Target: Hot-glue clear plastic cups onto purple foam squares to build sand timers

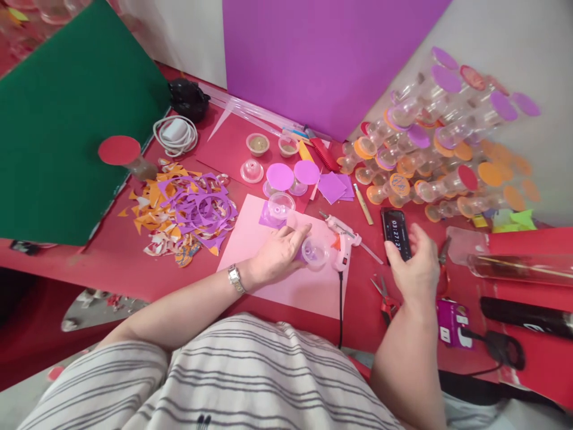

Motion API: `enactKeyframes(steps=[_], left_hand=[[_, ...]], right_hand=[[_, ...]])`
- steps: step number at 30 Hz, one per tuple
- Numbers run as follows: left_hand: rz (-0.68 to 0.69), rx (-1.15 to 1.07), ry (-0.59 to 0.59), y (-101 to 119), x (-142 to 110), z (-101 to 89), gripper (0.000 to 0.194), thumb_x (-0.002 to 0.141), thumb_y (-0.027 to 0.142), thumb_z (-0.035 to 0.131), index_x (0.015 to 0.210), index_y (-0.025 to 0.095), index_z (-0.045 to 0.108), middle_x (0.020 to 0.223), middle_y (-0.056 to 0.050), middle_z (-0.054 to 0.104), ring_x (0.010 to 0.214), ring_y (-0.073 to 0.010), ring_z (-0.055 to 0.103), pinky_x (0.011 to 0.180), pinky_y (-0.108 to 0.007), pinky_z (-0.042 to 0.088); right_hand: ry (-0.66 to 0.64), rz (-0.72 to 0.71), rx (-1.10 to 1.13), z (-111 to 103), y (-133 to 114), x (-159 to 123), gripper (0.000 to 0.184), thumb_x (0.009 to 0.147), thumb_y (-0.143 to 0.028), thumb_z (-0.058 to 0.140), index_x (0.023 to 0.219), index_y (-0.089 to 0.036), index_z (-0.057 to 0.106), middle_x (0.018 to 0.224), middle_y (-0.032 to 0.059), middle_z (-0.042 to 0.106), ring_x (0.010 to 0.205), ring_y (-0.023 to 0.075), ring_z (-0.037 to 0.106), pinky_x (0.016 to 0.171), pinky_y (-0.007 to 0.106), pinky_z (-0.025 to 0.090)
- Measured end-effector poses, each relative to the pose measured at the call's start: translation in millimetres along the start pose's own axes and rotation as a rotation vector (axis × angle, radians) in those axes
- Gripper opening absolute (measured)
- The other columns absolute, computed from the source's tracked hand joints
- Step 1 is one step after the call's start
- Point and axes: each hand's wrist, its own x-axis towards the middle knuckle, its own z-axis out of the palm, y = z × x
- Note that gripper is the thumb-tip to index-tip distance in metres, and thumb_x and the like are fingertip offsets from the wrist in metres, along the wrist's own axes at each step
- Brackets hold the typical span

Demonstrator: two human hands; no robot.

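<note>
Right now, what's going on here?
The person's right grip holds a phone showing digits. The left grip is at a clear plastic cup; whether it grasps it is hard to tell. A glue gun sits at the right edge of the pink sheet, and cut paper scraps are heaped to the left.

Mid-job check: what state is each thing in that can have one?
Black rectangular phone: in right hand, screen lit
Pink plastic glue gun: lying sideways, power unclear
Leftmost red-handled metal scissors: blades apart
White charger with cable: coiled
Two round clear plastic tubs: uncovered
</note>
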Motion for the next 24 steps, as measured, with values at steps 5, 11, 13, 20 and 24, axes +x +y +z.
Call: enactKeyframes(steps=[5,11,13,20,24], left_hand=[[0.027,-0.014,0.027,0,-1,0.9,0.079,0.085,0.023,0.068,0.149,0.011,0.024,0.129,-0.019,0.062,0.118,-0.0323,0.058,0.098,-0.05,0.051],[0.014,-0.017,0.0,1,1,-1.7,0.064,0.084,0.025,0.069,0.138,0.012,0.038,0.124,-0.017,0.063,0.114,-0.0317,0.058,0.095,-0.048,0.052],[-0.001,-0.009,-0.041,3,1,-4.4,0.053,0.084,0.027,0.069,0.13,0.013,0.045,0.115,-0.015,0.066,0.108,-0.0309,0.059,0.093,-0.048,0.052],[-0.02,-0.078,-0.031,6,2,-10.8,0.038,0.085,0.032,0.071,0.114,0.015,0.054,0.112,-0.013,0.063,0.103,-0.0276,0.059,0.094,-0.044,0.051],[-0.05,-0.107,-0.04,5,3,-8.8,0.025,0.083,0.024,0.069,0.103,0.015,0.056,0.104,-0.011,0.063,0.097,-0.0256,0.059,0.089,-0.041,0.053]], right_hand=[[-0.144,-0.353,0.412,5,-65,-20,0.039,0.094,-0.042,0.058,0.127,-0.021,0.061,0.122,0.0118,0.069,0.113,0.0249,0.067,0.099,0.046,0.055],[-0.261,-0.722,0.419,23,-97,-25,0.048,0.09,-0.056,0.062,0.124,-0.021,0.064,0.114,0.0115,0.072,0.116,0.0292,0.066,0.102,0.05,0.054],[-0.256,-0.77,0.412,28,-98,-27,0.046,0.09,-0.054,0.063,0.122,-0.021,0.064,0.111,0.0112,0.072,0.111,0.0279,0.067,0.101,0.048,0.054],[-0.298,-0.729,0.444,34,-97,-30,0.043,0.09,-0.046,0.067,0.126,-0.024,0.061,0.109,0.0094,0.068,0.107,0.026,0.067,0.098,0.045,0.055],[-0.287,-0.729,0.459,36,-97,-30,0.044,0.09,-0.045,0.066,0.126,-0.023,0.059,0.109,0.0101,0.068,0.107,0.027,0.065,0.1,0.048,0.053]])
